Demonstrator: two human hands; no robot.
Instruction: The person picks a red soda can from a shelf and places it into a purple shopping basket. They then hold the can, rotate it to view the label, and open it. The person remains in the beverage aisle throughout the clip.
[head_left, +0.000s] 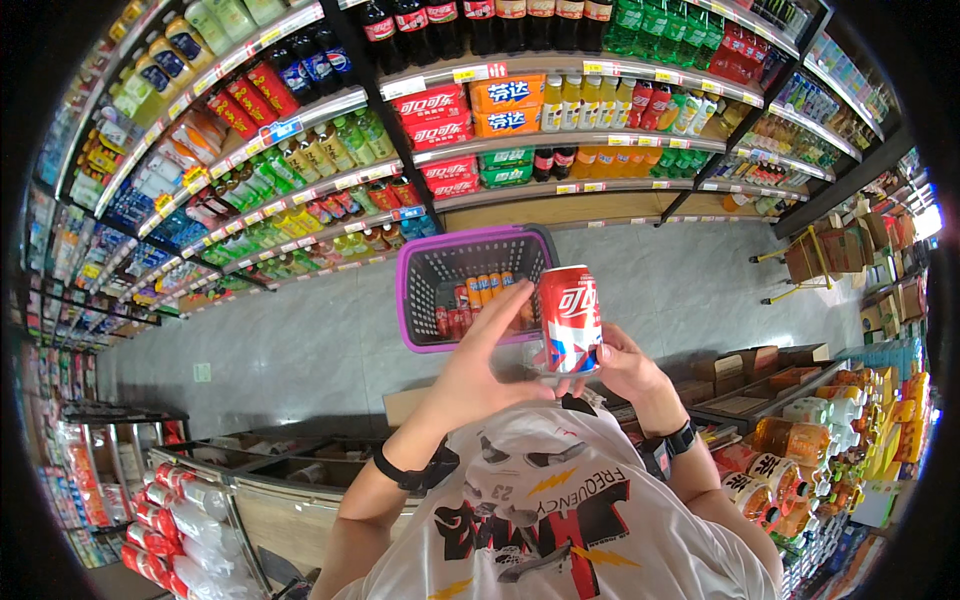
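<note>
A red, white and blue Coca-Cola can (571, 321) stands upright before my chest. My right hand (626, 364) grips it low on its right side, with fingers reaching under its base. To the can's left, my left hand (487, 360) is spread, thumb and fingers apart; its thumb tip lies near the can's bottom, and whether it touches cannot be told. Beyond my left hand, a grey plastic shopping basket with a purple rim (403, 300) sits on the floor. Inside it are several red cans (454, 321) and several orange Fanta cans (484, 286), partly hidden by my left hand.
Drink shelves (570, 142) run along the far side, holding bottles and multipacks. A yellow-framed cart with cardboard boxes (829, 255) stands at the right. Close by me are a wooden display bin (300, 517), large bottles of orange drink (787, 442) and grey floor tiles (300, 337).
</note>
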